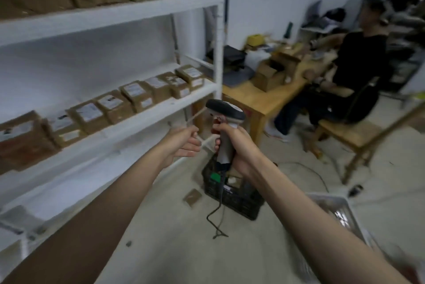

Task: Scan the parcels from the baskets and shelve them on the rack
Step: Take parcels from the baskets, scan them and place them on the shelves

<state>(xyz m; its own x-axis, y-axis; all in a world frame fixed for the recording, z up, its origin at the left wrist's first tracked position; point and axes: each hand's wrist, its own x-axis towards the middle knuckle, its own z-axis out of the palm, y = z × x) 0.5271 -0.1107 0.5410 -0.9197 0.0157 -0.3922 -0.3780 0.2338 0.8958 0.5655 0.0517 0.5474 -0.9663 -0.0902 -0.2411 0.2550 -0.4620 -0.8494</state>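
So the right hand [232, 143] grips a grey-and-black handheld barcode scanner [226, 122] mid-frame, while the left hand [184, 143] beside it pinches a thin pale strip [195, 117], fingers curled.

Parcels [128, 99] on rack [138, 120], basket [232, 194] below.

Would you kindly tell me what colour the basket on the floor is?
Black, seen in the head view: the basket sits below the scanner.

Middle shelf [142, 120]: parcels [119, 105] fill its front edge.
Floor: black basket [232, 196] and loose parcel [192, 196] obstruct.
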